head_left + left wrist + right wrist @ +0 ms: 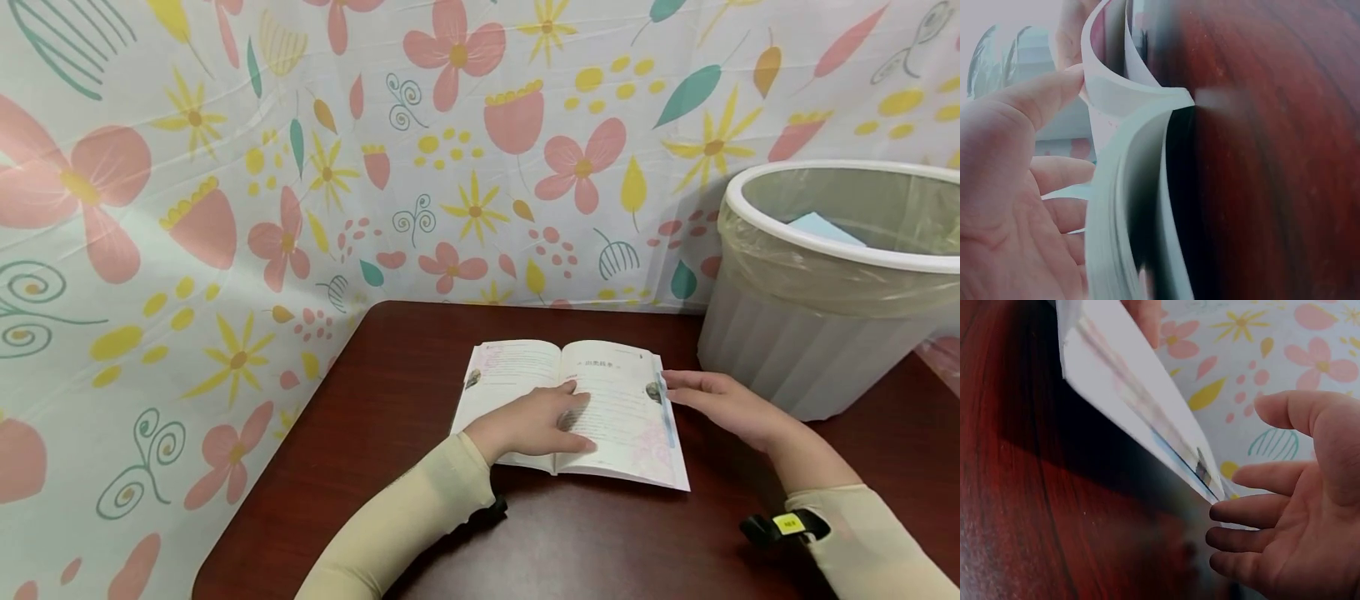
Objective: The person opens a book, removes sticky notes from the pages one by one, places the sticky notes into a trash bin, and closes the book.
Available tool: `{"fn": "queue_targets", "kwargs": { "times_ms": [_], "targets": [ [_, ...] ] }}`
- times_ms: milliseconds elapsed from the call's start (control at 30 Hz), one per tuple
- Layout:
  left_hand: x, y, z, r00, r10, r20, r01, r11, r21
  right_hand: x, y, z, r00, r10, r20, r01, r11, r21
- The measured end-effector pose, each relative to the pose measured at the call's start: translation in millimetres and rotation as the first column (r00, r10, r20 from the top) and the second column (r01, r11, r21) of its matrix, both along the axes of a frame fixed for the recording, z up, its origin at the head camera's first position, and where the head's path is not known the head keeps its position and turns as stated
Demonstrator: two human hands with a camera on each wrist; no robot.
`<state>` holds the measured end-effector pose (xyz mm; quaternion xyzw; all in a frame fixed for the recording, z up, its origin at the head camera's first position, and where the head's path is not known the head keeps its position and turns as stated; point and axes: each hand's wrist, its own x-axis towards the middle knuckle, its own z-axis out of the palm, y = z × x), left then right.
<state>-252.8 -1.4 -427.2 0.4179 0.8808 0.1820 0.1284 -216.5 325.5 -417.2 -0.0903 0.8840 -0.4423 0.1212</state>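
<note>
An open book (pixel 615 433) lies on the dark red-brown table, its printed pages facing up. My left hand (pixel 536 421) rests on the pages near the spine, fingers stretched toward the right page. In the left wrist view the thumb and fingertips of that left hand (pixel 1004 181) touch the curved pages, seen edge-on. At the book's right edge is my right hand (pixel 731 408), its fingertips beside the page margin. The right wrist view shows this right hand (pixel 1297 500) with fingers extended and thumb apart, fingertips close to the book's edge (pixel 1141 419); whether they touch it is unclear.
A grey waste bin (pixel 795 350) with a white rim and clear liner stands on the table at the right; a light blue item (pixel 825 228) shows inside. A flower-patterned cloth (pixel 480 167) hangs behind and left of the table (pixel 420 333).
</note>
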Motion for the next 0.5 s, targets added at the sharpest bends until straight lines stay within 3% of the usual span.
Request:
{"fn": "queue_targets", "kwargs": {
  "times_ms": [233, 500],
  "targets": [
    [0.7, 6.6, -3.0, 0.999, -0.025, -0.025, 0.025, 1.0, 0.003, 1.4, 7, 0.3, 1.0, -0.016, -0.006, 0.017, 1.0, 0.013],
    [5.0, 11.6, -7.0, 0.997, -0.034, -0.066, 0.034, 0.999, 0.009, 4.7, 15, 5.1, 1.0, -0.008, 0.019, 0.012, 0.982, -0.19]
  ]
}}
